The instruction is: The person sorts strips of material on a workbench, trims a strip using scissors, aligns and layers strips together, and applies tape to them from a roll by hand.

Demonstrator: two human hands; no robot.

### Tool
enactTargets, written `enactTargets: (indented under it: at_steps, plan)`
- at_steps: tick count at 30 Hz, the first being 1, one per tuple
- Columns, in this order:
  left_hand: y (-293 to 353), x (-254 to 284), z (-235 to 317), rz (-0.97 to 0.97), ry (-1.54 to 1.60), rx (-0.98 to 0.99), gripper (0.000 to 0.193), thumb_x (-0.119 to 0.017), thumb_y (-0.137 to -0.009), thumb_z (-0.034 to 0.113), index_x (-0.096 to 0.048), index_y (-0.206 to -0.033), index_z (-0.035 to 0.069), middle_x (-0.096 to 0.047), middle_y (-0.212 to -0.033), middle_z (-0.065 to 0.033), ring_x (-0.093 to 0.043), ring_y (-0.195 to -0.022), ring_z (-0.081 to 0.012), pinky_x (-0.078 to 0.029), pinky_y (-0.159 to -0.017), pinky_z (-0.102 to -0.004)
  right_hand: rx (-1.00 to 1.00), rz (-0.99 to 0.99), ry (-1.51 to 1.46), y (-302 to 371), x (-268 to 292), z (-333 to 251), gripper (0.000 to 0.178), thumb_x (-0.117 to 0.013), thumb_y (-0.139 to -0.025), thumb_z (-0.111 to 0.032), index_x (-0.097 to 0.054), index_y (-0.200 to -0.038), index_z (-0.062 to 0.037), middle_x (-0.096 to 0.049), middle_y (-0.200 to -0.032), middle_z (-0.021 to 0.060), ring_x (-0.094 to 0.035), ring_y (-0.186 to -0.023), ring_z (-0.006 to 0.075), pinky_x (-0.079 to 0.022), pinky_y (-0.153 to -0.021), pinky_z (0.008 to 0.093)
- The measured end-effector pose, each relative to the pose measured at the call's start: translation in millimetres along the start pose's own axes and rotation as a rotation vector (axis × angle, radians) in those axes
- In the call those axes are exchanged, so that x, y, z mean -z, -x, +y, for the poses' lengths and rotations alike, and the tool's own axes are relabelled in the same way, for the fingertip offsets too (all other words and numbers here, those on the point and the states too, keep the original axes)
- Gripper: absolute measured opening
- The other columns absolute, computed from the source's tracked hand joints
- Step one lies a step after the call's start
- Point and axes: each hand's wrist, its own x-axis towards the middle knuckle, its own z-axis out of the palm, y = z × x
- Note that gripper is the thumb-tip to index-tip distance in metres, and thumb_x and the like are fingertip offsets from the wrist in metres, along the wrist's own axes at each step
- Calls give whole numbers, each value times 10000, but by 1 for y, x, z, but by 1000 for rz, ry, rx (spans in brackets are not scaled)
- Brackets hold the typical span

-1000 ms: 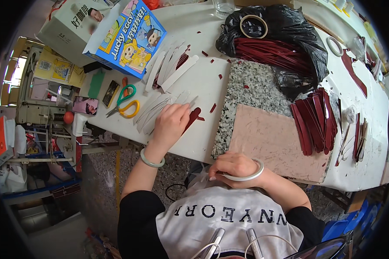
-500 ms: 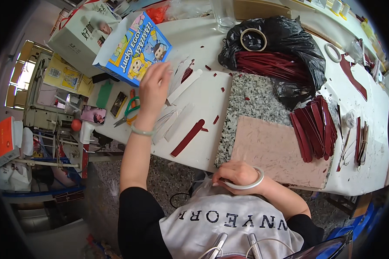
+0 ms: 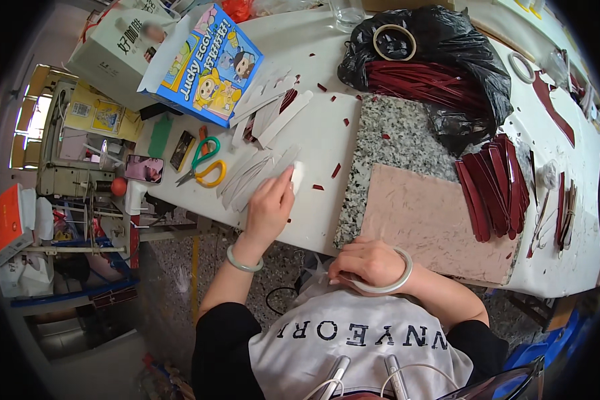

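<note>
My left hand (image 3: 270, 208) is over the white table, fingers bent close together. A white piece with a rounded end (image 3: 298, 176) sticks out past its fingertips; the hand hides the rest. A red scrap (image 3: 319, 187) lies just right of it. Beside the hand spread thin whitish strips (image 3: 247, 177). My right hand (image 3: 370, 261) rests curled at the near edge of a pinkish sheet (image 3: 417, 213) on a speckled stone slab (image 3: 393, 133). Its fingertips are tucked under, so what they hold, if anything, is hidden.
Orange-and-green-handled scissors (image 3: 207, 163) lie left of the strips, near a phone (image 3: 145, 169). A blue box (image 3: 213, 73) stands behind. Dark red strips (image 3: 493, 190) fan out on the slab's right; more sit in a black bag (image 3: 440, 47) with a tape roll on it.
My left hand has come down and nearer from beside the blue box, now with a white piece at its fingertips. The dark red strip that lay there no longer shows. My right hand stays put.
</note>
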Motion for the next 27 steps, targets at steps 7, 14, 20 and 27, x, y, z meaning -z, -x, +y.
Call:
enactTargets:
  at_steps: [7,14,20,27]
  plan:
    - [2,6,38,-255,1127,475,294,-599,-876,-3,-602,-1163,-64,-648,-944,-43,-569,-782,-91,-486,-719,-236,-450,188,-509,-10,26,-13,73,-695,-849,-98,-669,-877,-35,-638,-773,7,-577,-707,71,-453,-639,237]
    - [8,-1,56,-347,978,279,236,-620,-907,49,-617,-1116,-62,-654,-979,-53,-587,-875,-95,-477,-777,-224,-756,347,-572,-24,48,-32,112,-673,-868,-114,-668,-922,-16,-613,-788,-15,-525,-692,35,-424,-588,202]
    - [9,9,73,-375,970,388,234,-615,-921,61,-621,-1122,-59,-667,-979,-76,-606,-900,-92,-489,-775,-217,-817,357,-513,-24,50,-31,144,-653,-884,-128,-684,-953,-6,-643,-785,-7,-542,-702,35,-443,-601,205]
    - [19,6,74,-318,1004,437,239,-616,-910,35,-607,-1116,-85,-680,-865,-76,-647,-762,-91,-509,-636,-199,-293,414,29,-18,35,-9,174,-720,-773,-61,-708,-945,-75,-649,-771,26,-583,-682,151,-461,-625,284]
